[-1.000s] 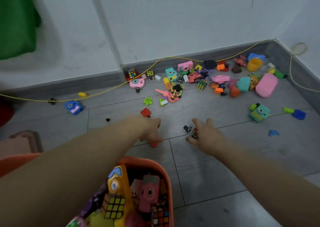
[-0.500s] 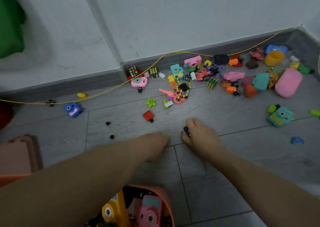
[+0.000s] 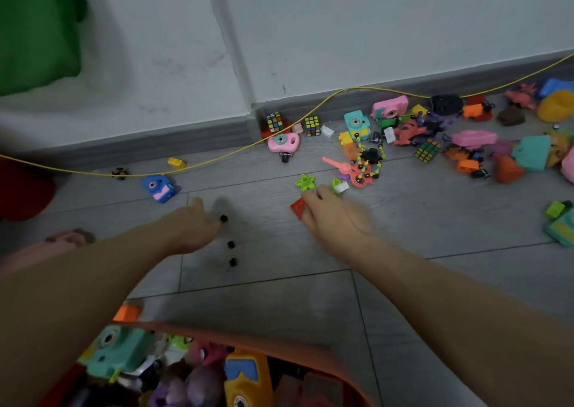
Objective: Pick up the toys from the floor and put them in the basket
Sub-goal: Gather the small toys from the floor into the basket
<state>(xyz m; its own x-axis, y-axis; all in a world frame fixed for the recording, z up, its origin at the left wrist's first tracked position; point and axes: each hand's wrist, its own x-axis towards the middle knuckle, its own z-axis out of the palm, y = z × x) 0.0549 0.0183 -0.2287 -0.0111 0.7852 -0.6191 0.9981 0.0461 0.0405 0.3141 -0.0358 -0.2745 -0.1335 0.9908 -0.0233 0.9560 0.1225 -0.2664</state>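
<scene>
Both arms reach out low so the right hand (image 3: 334,217) can curl its fingers around the red block (image 3: 297,208) while the left hand (image 3: 192,226), grip hidden, touches a tiny black piece (image 3: 223,218), far from the orange basket (image 3: 279,343).

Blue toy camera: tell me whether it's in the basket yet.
No, the blue toy camera lies on the floor by the yellow cord.
</scene>
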